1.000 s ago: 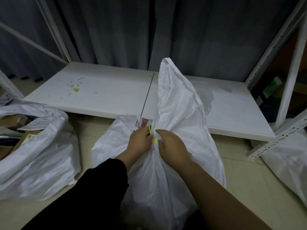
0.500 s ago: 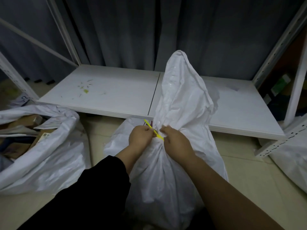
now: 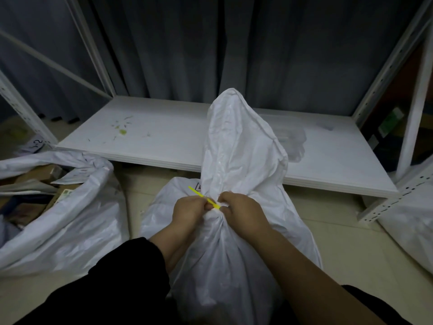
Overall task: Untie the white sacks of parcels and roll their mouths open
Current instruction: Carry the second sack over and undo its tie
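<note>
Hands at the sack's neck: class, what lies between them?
A yellow tie, cinched round the neck of the sack, lies between the left hand, which pinches it, and the right hand, gripping that neck; head view.

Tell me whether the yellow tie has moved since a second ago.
Yes. The yellow tie now sticks out up and left from the sack's neck, toward the shelf board; a second ago only a short stub showed there.

Dim room: dark grey curtain behind, white metal shelving, pale tiled floor.
</note>
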